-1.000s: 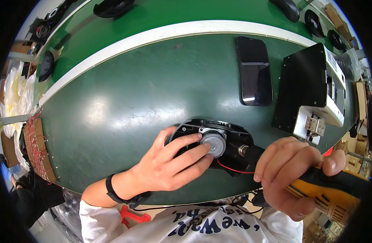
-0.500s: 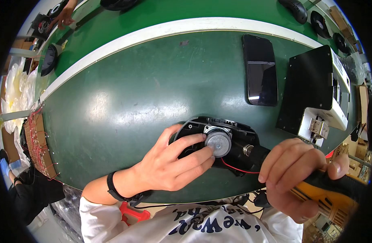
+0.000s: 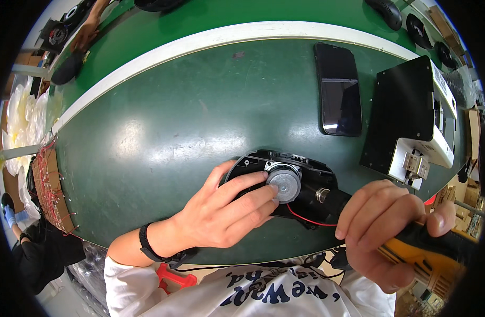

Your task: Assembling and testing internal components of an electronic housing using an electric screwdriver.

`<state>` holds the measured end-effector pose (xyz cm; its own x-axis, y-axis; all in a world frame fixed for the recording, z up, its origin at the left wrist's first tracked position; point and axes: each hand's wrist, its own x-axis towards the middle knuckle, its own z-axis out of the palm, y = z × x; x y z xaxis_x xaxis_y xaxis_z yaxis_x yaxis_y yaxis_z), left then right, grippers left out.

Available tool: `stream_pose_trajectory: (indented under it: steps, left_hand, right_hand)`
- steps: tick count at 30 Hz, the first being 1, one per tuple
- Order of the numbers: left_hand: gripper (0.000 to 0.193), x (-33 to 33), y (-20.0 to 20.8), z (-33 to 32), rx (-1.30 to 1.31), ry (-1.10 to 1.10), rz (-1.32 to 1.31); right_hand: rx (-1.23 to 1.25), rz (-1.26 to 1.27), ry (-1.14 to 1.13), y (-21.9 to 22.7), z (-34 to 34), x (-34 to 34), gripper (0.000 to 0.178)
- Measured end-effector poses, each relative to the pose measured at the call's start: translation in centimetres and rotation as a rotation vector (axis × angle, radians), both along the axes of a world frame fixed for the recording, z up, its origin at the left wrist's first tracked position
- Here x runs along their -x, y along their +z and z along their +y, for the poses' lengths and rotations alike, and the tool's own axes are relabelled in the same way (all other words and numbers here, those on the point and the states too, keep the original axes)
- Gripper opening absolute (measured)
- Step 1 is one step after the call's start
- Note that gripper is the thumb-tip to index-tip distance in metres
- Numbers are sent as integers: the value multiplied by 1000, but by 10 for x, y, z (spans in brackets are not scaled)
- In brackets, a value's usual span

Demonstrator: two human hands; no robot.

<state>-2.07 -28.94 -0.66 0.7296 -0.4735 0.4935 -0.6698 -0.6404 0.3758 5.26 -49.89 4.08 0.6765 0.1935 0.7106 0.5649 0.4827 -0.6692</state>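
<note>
A black curved plastic housing [image 3: 320, 178] lies near the front edge of the green table. Seated in it is a small round speaker [image 3: 286, 186] with a grey magnet, and a red wire [image 3: 312, 222] runs from it to the right. My left hand [image 3: 221, 214] grips the housing's left side, fingertips resting against the speaker. In my right hand [image 3: 380, 227] is a yellow and black power screwdriver [image 3: 417, 256], its fingers wrapped round the body. The screwdriver's metal nose [image 3: 322, 195] points left into the housing beside the speaker; its tip is hidden from sight.
Beyond my hands lies a black phone [image 3: 340, 90], with a black and white metal fixture [image 3: 398, 116] to its right. Wired brown board [image 3: 48, 185] stands at the left edge. Across a white strip [image 3: 221, 39], a co-worker's hand [image 3: 85, 34] is near a dark round part [image 3: 68, 68].
My hands, the speaker and the screwdriver have hardly moved. At the far left, the co-worker's hand has come lower, and the dark round part there has shifted or tilted.
</note>
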Motion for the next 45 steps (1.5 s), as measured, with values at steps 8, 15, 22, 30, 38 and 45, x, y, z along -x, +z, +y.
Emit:
stream_pose_trajectory:
  steps: [8,15,22,30,38,45]
  left_hand:
    - [36,-3,7,-3,-60,9,-19]
    - [34,-1,7,-2,-109,8,35]
    - [48,-1,8,-5,-81,-27,34]
    - [56,11,13,-16,-96,35,77]
    - [55,18,10,-46,-108,12,49]
    - [55,20,13,-51,-117,23,61]
  right_hand:
    - [33,-22,37,2,-1,-3,59]
    - [15,2,55,0,-1,-3,60]
    - [19,-115,41,37,-33,-3,55]
    - [100,-75,-225,109,-115,-1,42]
    - [66,-1,-422,84,-124,-19,30]
    - [56,110,-430,73,-121,-19,24]
